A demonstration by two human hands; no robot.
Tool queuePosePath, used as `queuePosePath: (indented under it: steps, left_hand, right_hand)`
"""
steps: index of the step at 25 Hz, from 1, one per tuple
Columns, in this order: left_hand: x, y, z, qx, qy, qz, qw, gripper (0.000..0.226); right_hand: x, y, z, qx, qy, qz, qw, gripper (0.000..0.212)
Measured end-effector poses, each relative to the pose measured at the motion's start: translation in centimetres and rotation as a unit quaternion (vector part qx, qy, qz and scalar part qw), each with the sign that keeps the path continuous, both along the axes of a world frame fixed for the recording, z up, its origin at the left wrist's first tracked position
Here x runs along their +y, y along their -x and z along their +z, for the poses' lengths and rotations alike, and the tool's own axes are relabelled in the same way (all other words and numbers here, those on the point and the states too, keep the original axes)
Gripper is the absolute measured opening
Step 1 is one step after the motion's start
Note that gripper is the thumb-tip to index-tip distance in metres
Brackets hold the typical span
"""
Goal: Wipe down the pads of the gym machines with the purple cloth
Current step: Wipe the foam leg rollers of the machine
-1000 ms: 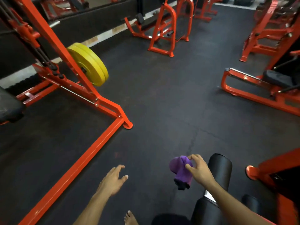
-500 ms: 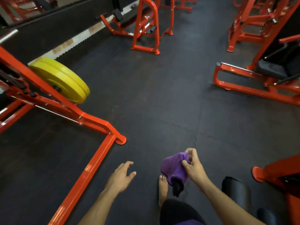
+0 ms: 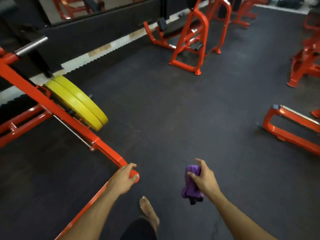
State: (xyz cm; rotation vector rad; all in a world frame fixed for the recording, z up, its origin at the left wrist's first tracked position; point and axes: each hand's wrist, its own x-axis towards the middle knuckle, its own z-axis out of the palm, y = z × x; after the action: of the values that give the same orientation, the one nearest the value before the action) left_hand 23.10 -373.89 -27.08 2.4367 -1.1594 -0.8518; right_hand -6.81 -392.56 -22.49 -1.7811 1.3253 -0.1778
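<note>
**Cloth in right hand, no pad under it**

The right hand (image 3: 205, 177) grips a crumpled purple cloth (image 3: 191, 185), thumb and fingers curled round its upper part — the lower folds hang free below the palm, with a small dark piece showing at the bottom edge. The cloth is held in the air above the dark rubber gym floor (image 3: 173, 110), touching no pad.

The left hand (image 3: 123, 179) is empty, fingers loosely extended and relaxed. It overlaps the rounded foot of the orange steel machine frame (image 3: 57, 110) in this view; whether it touches that foot cannot be told.

Two yellow round weight plates (image 3: 78, 103) sit side by side on that frame, beyond the left hand. One bare foot (image 3: 149, 212) stands on the floor to the right of the frame — between the two forearms.
</note>
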Motion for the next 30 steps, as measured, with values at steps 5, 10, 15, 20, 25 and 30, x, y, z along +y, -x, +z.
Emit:
queuePosePath:
  steps: [5, 10, 15, 20, 25, 30]
  left_hand:
    - [-8.8, -9.3, -2.3, 0.011, 0.015, 0.055, 0.998, 0.045]
    - [-17.7, -17.5, -1.0, 0.005, 0.013, 0.046, 0.999, 0.05]
    - [-24.9, -25.0, -1.3, -0.004, -0.006, 0.073, 0.997, 0.052]
    - [-34.3, -32.9, -2.3, -0.01, -0.022, 0.124, 0.992, 0.051]
    - [-42.9, -40.3, 0.2, -0.007, -0.027, 0.19, 0.981, 0.048]
    - [-48.2, -48.0, 2.0, -0.02, 0.013, 0.266, 0.964, 0.052]
  right_hand:
    - [-11.4, -9.0, 0.4, 0.049, 0.03, 0.054, 0.997, 0.011]
    - [-21.3, -18.3, 2.4, 0.038, 0.066, 0.075, 0.994, 0.009]
    - [-29.4, -25.6, 1.2, 0.0, 0.053, 0.07, 0.996, 0.018]
    - [-41.1, -34.9, -0.8, -0.041, 0.031, 0.098, 0.994, 0.02]
    - [-51.9, -45.3, -0.4, -0.046, 0.021, 0.152, 0.987, 0.022]
    - [-61.0, -58.3, 0.9, -0.065, 0.027, 0.2, 0.977, 0.019]
